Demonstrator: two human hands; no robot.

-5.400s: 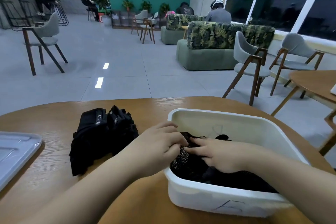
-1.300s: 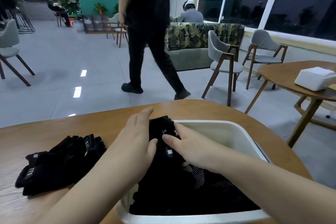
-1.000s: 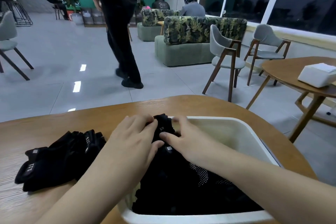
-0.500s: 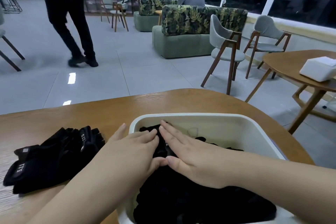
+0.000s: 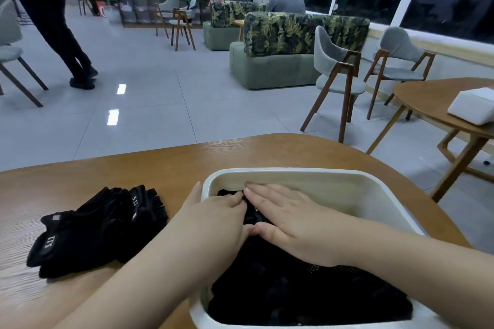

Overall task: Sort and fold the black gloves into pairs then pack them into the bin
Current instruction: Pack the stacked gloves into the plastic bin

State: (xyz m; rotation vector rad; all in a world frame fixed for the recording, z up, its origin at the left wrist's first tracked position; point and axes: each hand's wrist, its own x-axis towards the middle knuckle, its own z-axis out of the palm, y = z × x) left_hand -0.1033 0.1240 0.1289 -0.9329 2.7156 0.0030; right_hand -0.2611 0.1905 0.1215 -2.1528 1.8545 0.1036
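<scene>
A white plastic bin (image 5: 374,195) stands on the wooden table (image 5: 133,168), its near part filled with folded black gloves (image 5: 294,291). Both my hands are inside the bin at its left side. My right hand (image 5: 291,222) lies flat with straight fingers, pressing down on the top glove. My left hand (image 5: 216,219) presses the same glove beside it, its fingers slightly bent at the glove's edge and its little finger over the bin's rim. A loose heap of black gloves (image 5: 99,224) with white lettering lies on the table left of the bin.
A person in black (image 5: 53,21) walks across the floor at the far left. Grey chairs (image 5: 336,80), a leaf-patterned sofa (image 5: 294,48) and seated people stand beyond the table. Another round table (image 5: 427,99) at the right carries a white box (image 5: 473,107).
My hands have lowered the folded glove pair into the bin and now press it flat. The person in black has walked from the middle to the far left.
</scene>
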